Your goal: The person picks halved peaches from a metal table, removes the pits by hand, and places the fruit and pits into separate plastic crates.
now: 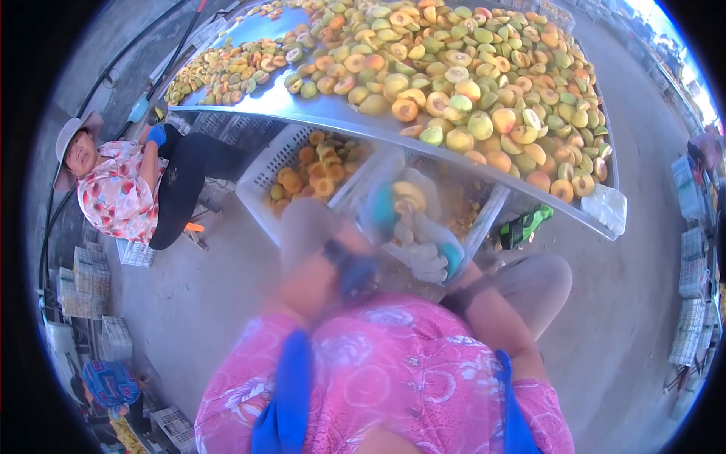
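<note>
A halved yellow peach [408,198] is between my two gloved hands, over the white crates below the table edge. My right hand [427,248], in a pale glove with a teal cuff, has its fingers closed at the peach's near side. My left hand [380,210] is at the left of the peach, smeared by motion, so its fingers cannot be made out. One white crate [253,184] at the left holds orange peach halves [321,170]. Another crate [491,216], below my hands, has more pieces, partly hidden by my hands.
A metal table [340,119] ahead carries a large heap of halved peaches [484,83]. A plastic-wrapped block [605,208] sits at its right corner. Left, a co-worker [117,181] in a hat sits nearby. A green-and-black item [525,227] lies under the table; stacked crates [692,265] stand right.
</note>
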A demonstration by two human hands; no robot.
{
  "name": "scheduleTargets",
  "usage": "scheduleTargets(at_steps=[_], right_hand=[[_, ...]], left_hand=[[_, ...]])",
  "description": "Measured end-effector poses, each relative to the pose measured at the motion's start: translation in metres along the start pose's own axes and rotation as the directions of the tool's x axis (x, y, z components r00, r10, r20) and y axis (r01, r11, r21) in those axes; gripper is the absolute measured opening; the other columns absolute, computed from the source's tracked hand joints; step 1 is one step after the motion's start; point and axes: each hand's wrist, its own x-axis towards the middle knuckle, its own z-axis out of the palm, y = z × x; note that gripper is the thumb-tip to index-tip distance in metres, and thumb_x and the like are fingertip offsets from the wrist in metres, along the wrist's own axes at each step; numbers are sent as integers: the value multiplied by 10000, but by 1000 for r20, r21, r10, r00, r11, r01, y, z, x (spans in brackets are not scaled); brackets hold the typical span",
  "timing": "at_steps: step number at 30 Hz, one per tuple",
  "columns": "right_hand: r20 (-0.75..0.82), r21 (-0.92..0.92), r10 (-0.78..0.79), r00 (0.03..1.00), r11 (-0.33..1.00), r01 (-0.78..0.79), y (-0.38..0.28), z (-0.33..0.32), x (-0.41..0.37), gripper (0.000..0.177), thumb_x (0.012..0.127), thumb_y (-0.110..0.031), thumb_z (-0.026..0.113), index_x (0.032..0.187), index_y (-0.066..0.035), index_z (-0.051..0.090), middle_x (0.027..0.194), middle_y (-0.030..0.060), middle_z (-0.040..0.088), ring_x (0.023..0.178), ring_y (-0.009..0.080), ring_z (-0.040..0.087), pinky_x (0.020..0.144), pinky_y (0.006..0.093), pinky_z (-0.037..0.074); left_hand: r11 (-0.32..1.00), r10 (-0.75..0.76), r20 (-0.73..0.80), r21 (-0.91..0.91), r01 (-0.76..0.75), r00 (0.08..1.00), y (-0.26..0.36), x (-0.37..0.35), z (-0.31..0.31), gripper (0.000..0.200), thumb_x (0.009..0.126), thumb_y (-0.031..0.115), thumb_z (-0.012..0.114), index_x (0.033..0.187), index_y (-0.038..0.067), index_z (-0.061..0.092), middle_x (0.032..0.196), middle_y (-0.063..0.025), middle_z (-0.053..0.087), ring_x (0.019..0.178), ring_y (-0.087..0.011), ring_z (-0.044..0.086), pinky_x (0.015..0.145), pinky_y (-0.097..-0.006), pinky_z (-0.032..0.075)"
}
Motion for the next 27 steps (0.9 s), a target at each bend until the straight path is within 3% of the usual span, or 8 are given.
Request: scheduleTargets(at_steps=[4, 7, 8, 11, 13, 19, 23, 27], right_hand=[[207, 11, -28, 978, 1000, 26, -2, -9, -3, 402, 1038, -433, 326, 1047, -72, 503, 605, -55, 373, 333, 25, 276, 278, 201, 211], [37, 80, -269, 962, 961, 266, -9, -13, -9, 412, 1037, -437, 335, 1102, -71, 514, 645, -65, 389, 370, 31, 295, 310, 212, 243], [42, 79, -267, 963, 961, 263, -11, -14, -9, 412, 1037, -437, 335, 1102, -71, 514, 645, -65, 389, 370, 31, 295, 310, 212, 243], [-127, -67, -339, 932, 941, 333, -14, -16, -6, 406, 1031, -454, 349, 1081, -94, 531, 631, -81, 370, 376, 34, 284, 327, 210, 241], [-198, -139, -359, 912, 931, 337, -16, -19, -4, 393, 1023, -474, 358, 1052, -129, 545, 616, -88, 355, 377, 38, 277, 340, 209, 238], [-242, -153, -340, 909, 938, 310, -18, -21, 1, 351, 984, -518, 446, 951, -185, 552, 610, -91, 350, 399, 45, 283, 341, 211, 226], [-303, -205, -370, 878, 925, 319, -13, -13, -1, 340, 978, -524, 457, 940, -199, 547, 603, -97, 342, 400, 45, 279, 346, 204, 217], [-289, -234, -355, 889, 927, 294, -15, -11, 1, 300, 989, -520, 426, 990, -245, 545, 597, -91, 340, 394, 45, 275, 351, 207, 227]], left_hand=[[978, 184, 68, -109, -176, 981, 22, -5, 32, 394, 978, 439, 505, 1063, 63, 585, 959, -89, 647, 884, -233, 641, 759, -388, 554], [959, 179, -253, -170, -225, 951, 79, -28, 79, 417, 982, 427, 505, 1137, 50, 589, 1033, -84, 652, 921, -216, 634, 834, -357, 539], [897, 366, -297, 366, -249, 882, 89, -17, 28, 407, 995, 397, 492, 1177, 45, 585, 1042, -86, 660, 967, -210, 634, 868, -318, 510], [526, 541, -224, 842, -118, 811, 105, 12, 1, 422, 979, 357, 517, 1233, 24, 564, 1074, -114, 666, 1010, -237, 631, 887, -338, 494], [-351, 498, 84, 930, 112, 863, 109, 41, -9, 509, 924, 376, 579, 1282, 17, 535, 1135, -156, 656, 1069, -270, 617, 927, -350, 465], [-222, 24, -137, 965, 139, 990, 113, 100, 47, 427, 794, 331, 652, 1123, 61, 621, 1099, -185, 647, 1032, -342, 610, 858, -385, 485], [-331, 23, -176, 928, 173, 984, 107, 122, 32, 406, 781, 302, 651, 1106, 61, 622, 1093, -183, 644, 1038, -336, 609, 865, -386, 484], [-352, 185, 73, 936, -3, 980, 96, 117, 28, 487, 763, 267, 678, 1179, 34, 581, 1114, -174, 641, 1036, -304, 620, 870, -370, 495]])
